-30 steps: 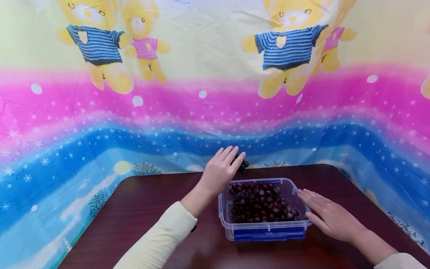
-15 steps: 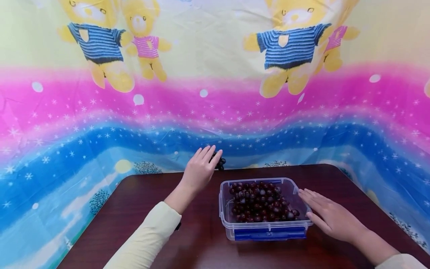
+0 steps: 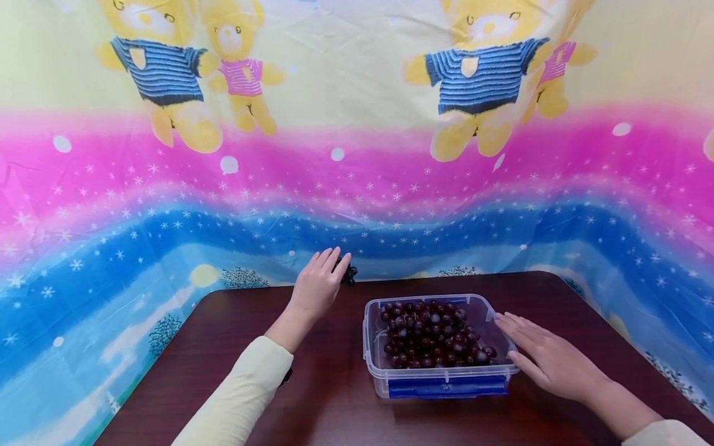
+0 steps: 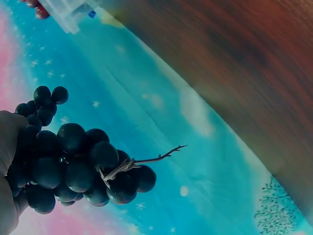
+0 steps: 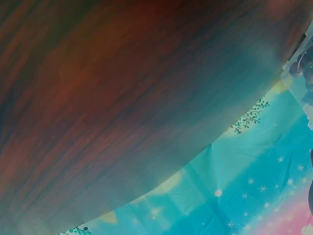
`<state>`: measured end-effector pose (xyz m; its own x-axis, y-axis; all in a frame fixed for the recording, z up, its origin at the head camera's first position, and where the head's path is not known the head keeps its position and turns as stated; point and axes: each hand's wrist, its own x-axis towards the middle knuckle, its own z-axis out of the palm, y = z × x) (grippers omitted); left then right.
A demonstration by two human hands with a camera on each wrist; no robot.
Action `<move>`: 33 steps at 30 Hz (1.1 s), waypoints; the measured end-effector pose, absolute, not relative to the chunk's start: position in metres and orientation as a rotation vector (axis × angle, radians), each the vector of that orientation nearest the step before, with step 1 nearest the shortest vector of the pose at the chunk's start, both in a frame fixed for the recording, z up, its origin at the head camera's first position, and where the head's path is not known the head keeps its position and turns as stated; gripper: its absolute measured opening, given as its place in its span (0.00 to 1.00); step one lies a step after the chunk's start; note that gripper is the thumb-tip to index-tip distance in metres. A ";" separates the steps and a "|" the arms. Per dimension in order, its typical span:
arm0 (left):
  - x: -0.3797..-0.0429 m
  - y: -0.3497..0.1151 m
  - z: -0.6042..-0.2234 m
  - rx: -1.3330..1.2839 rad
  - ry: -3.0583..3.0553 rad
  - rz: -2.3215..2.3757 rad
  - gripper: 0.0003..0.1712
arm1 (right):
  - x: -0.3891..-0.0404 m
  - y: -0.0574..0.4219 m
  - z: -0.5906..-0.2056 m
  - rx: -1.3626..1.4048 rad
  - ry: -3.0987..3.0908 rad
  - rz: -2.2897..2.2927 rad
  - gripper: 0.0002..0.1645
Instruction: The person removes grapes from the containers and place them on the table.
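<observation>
A bunch of dark grapes (image 4: 78, 171) with a bare twig of stem sticking out hangs from my left hand (image 3: 316, 285), whose fingers grip its upper end. From the head view only a few of these grapes (image 3: 349, 275) show past the fingers, left of the plastic container and over the table's far side. Clear-walled with a blue clip on its front, the container (image 3: 440, 373) holds many reddish-purple grapes (image 3: 429, 334). My right hand (image 3: 549, 356) lies along its right rim with straight fingers. Container and loose grapes (image 5: 305, 68) barely enter the right wrist view.
Everything stands on a dark reddish-brown wooden table (image 3: 234, 353) with rounded far corners. Right behind its far edge hangs a cloth backdrop (image 3: 357, 179) printed with bears and snowflakes.
My left hand has moved left with the bunch of grapes, away from above the container's left back corner, and slightly lower lately. The right hand and container stay in place.
</observation>
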<state>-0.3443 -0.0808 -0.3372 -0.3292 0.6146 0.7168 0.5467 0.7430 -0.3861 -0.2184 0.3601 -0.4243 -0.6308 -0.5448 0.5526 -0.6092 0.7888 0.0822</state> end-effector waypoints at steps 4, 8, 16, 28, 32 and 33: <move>-0.349 -0.084 -0.343 -0.864 -2.043 0.106 0.27 | -0.219 0.361 -0.425 0.856 -2.409 0.147 0.36; -0.353 -0.087 -0.349 -0.856 -2.058 0.111 0.27 | -0.219 0.361 -0.425 0.855 -2.411 0.146 0.36; -0.362 -0.094 -0.363 -0.848 -2.084 0.130 0.28 | -0.219 0.360 -0.424 0.864 -2.405 0.144 0.36; -0.376 -0.096 -0.391 -0.821 -2.165 0.148 0.27 | -0.220 0.360 -0.426 0.859 -2.417 0.150 0.36; -0.380 -0.095 -0.399 -0.798 -2.206 0.172 0.27 | -0.220 0.361 -0.426 0.853 -2.415 0.151 0.36; -0.381 -0.094 -0.401 -0.789 -2.221 0.180 0.27 | -0.220 0.361 -0.426 0.854 -2.414 0.152 0.36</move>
